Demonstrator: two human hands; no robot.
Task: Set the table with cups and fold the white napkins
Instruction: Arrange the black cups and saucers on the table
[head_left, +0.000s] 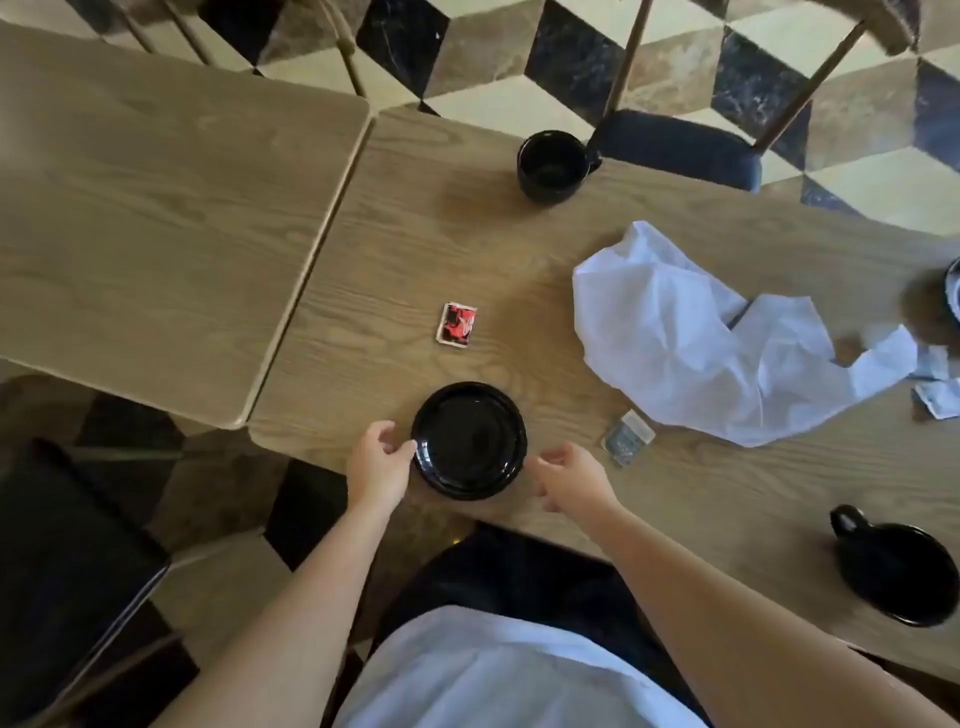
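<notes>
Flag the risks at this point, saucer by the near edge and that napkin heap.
1. The black saucer sits close to the table's near edge; a nudge from the left hand touching its rim could tip it off.
2. The crumpled white napkin lies beside small packets; pulling it flat could sweep them away.

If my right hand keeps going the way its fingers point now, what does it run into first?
Most likely the black saucer. The right hand sits just beside its rim with fingers curled toward it, and nothing lies between them, though height above the table is hard to judge.
</notes>
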